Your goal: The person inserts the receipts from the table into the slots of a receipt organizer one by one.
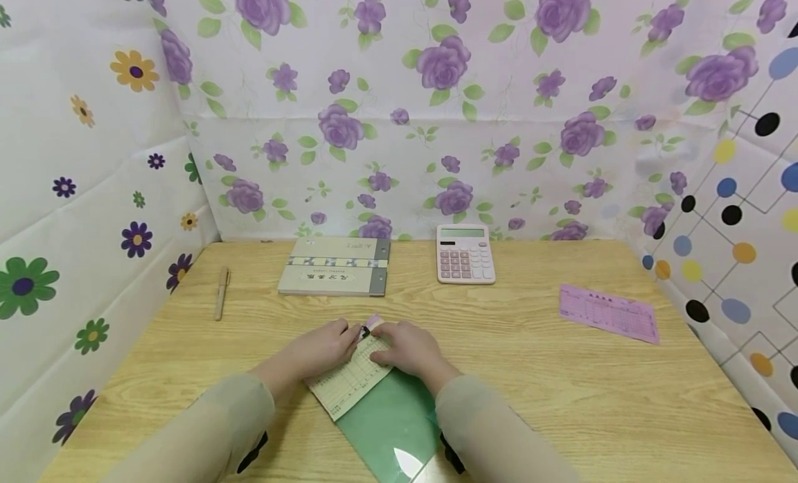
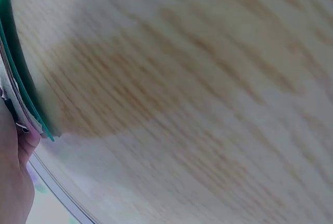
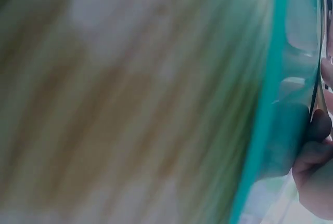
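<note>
A cream printed form (image 1: pixel 352 378) with a grid lies tilted over a green translucent folder (image 1: pixel 393 424), and a bit of purple paper (image 1: pixel 374 321) shows at their top corner. At that corner sits a small black binder clip (image 1: pixel 365 332), partly covered by fingers. My left hand (image 1: pixel 321 350) pinches the clip from the left; in the left wrist view a thin metal wire shows by the fingertips. My right hand (image 1: pixel 408 348) grips the forms on the right, thumb on top. The folder's edge (image 3: pixel 263 109) runs beside that hand in the right wrist view; most fingers are hidden.
A boxed ledger book (image 1: pixel 334 267) and a pink-and-white calculator (image 1: pixel 465 254) lie at the back of the wooden table. To the left is a beige pen (image 1: pixel 222 293), to the right a pink form (image 1: pixel 608 313). Patterned cloth walls enclose three sides.
</note>
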### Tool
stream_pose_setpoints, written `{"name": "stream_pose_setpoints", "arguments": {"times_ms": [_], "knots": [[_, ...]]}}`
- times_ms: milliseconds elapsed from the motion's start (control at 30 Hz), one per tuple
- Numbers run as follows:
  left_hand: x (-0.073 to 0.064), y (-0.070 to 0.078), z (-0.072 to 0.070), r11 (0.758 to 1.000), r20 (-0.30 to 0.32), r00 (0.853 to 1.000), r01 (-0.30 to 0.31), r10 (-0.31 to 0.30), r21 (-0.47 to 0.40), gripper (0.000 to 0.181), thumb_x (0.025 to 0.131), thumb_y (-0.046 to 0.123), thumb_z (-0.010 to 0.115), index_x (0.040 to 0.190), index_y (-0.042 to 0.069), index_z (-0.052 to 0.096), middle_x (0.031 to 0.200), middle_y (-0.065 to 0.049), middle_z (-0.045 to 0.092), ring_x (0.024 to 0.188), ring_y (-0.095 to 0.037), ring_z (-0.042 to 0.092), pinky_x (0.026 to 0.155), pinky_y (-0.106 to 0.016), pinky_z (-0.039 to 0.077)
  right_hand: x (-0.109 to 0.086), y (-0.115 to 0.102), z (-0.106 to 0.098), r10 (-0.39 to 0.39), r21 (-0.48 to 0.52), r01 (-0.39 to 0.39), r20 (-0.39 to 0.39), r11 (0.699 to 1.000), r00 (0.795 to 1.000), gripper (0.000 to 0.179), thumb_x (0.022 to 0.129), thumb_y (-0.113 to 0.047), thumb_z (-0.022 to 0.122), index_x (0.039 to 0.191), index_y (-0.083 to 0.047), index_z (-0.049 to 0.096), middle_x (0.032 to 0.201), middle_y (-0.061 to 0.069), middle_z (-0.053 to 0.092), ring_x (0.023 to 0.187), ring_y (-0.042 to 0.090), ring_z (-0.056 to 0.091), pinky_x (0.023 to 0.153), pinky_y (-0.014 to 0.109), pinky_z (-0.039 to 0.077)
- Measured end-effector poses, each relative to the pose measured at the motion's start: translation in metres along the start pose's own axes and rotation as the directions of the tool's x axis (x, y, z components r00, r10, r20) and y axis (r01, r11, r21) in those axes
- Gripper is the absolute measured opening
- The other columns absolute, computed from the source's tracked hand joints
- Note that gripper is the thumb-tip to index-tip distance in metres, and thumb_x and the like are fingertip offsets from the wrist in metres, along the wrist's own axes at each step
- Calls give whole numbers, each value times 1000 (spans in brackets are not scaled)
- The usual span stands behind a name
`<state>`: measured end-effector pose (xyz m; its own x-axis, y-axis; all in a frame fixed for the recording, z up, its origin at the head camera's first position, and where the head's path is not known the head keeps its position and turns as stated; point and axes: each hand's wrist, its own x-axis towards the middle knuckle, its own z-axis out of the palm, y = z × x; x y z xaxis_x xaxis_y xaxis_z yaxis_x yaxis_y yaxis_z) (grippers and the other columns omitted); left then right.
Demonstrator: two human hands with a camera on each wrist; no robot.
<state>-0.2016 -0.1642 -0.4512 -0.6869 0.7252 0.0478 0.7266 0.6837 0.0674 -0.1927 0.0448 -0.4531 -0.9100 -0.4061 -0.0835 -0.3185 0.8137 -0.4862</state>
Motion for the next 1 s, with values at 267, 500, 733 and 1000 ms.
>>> {"name": "stream_pose_setpoints", "arguments": {"times_ms": [267,500,733,1000], "knots": [[-2,-3,7,994,-62,996,-58,64,97,40,95,19,53,126,-5,51,81,-2,45,65,-9,40,56,-24,43,3,-7,2,74,-44,-75,-18,996,997,52,83,-49,65,129,-26,56,117,3,62,102,23,59,71,40,48],[-4,-1,10,990,-145,986,-62,81,129,40,93,19,56,124,-5,53,82,-3,46,64,-10,40,54,-24,43,-1,6,-4,51,-17,-52,-44,999,998,55,85,-48,63,130,-18,56,120,6,61,109,26,57,84,43,47],[-5,-5,17,990,-219,973,-39,69,137,39,90,20,59,123,-1,56,81,-3,46,63,-11,39,52,-24,40,-18,59,-34,68,107,-60,-76,992,995,49,85,-40,66,128,-16,58,99,5,65,91,22,60,81,41,46],[-4,-6,22,992,-255,963,-61,88,113,36,89,20,61,120,3,56,78,0,42,61,-10,35,48,-21,35,-53,128,-68,194,163,-180,-76,970,978,50,87,-37,66,130,-14,57,77,0,55,65,15,49,61,32,40]]}}
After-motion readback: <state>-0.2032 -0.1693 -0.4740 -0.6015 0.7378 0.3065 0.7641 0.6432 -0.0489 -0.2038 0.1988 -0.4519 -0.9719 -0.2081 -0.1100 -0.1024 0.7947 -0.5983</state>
